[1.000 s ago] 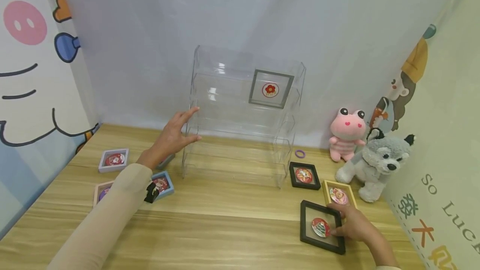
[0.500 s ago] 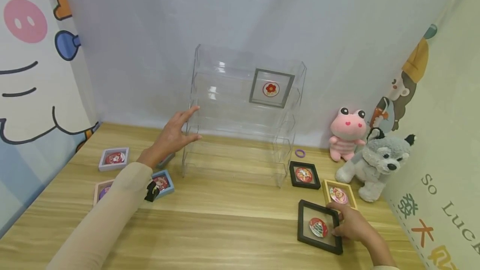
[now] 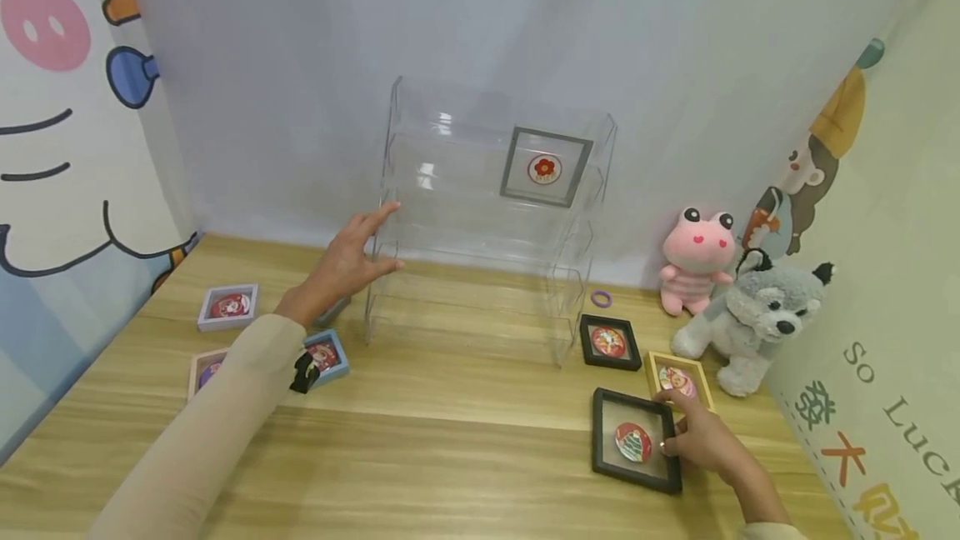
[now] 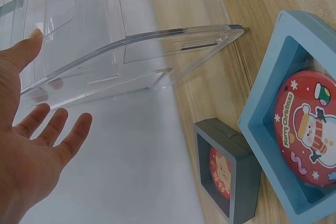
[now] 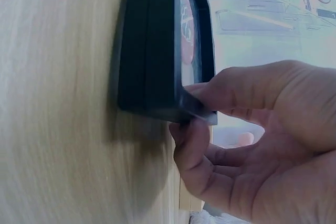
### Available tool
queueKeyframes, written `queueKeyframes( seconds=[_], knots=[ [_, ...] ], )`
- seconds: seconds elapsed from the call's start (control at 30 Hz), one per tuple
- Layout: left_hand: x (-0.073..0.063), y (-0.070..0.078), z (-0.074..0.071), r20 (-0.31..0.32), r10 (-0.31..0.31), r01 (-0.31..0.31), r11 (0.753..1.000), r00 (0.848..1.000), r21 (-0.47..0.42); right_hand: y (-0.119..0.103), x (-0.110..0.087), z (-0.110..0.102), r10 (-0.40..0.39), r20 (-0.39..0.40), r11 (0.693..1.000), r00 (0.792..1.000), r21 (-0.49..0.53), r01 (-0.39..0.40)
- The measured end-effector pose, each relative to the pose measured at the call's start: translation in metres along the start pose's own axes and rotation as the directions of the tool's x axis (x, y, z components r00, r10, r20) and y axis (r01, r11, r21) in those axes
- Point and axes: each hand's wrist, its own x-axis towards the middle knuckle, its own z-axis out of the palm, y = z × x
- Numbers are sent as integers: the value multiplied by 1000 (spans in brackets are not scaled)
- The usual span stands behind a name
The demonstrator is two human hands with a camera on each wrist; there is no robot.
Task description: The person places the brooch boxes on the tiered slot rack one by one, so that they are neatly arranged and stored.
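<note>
My left hand (image 3: 343, 263) is at the left side of a clear acrylic display rack (image 4: 131, 43), thumb and fingers spread and fairly straight on either side of the side panel's edge. Whether they touch the panel, I cannot tell. At the front right, my right hand (image 3: 701, 438) pinches the right rim of a black display frame (image 3: 634, 486) holding a red round badge with a green tree. Thumb and curled fingers close on that rim (image 5: 197, 106) in the right wrist view. A grey frame (image 3: 546, 167) with a red flower badge stands in the rack's upper right.
To the right lie a smaller black frame (image 3: 611, 342) and a yellow frame (image 3: 703, 394), before a pink plush (image 3: 699, 252) and a grey plush dog (image 3: 772, 307). A purple ring (image 3: 602, 298) sits nearby. Blue (image 4: 262, 114), dark grey (image 4: 249, 182), lilac (image 3: 228, 307) and peach (image 3: 197, 373) frames lie left.
The black frame with the tree badge has shifted slightly left in my right hand's pinch. My left hand keeps its place at the rack. The head view has tilted down a little.
</note>
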Motion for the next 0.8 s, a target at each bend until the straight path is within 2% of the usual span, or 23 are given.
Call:
queueKeyframes(
  seconds=[0.13, 0.33, 0.6, 0.8],
  knots=[
    [2, 1, -2, 4, 3, -3, 1000, 1000, 0, 2, 2, -3, -58, 98, 996, 993, 72, 51],
    [3, 0, -3, -2, 14, -14, 1000, 1000, 9, 4, 7, -11, -123, 239, 981, 963, 179, 80],
    [2, 0, -2, 8, 4, -4, 1000, 1000, 3, 7, 8, -14, -75, 305, 973, 950, 229, 3],
    [1, 1, -2, 3, 8, -8, 1000, 1000, 12, 10, 9, -14, -111, 365, 957, 924, 292, 0]
  ],
)
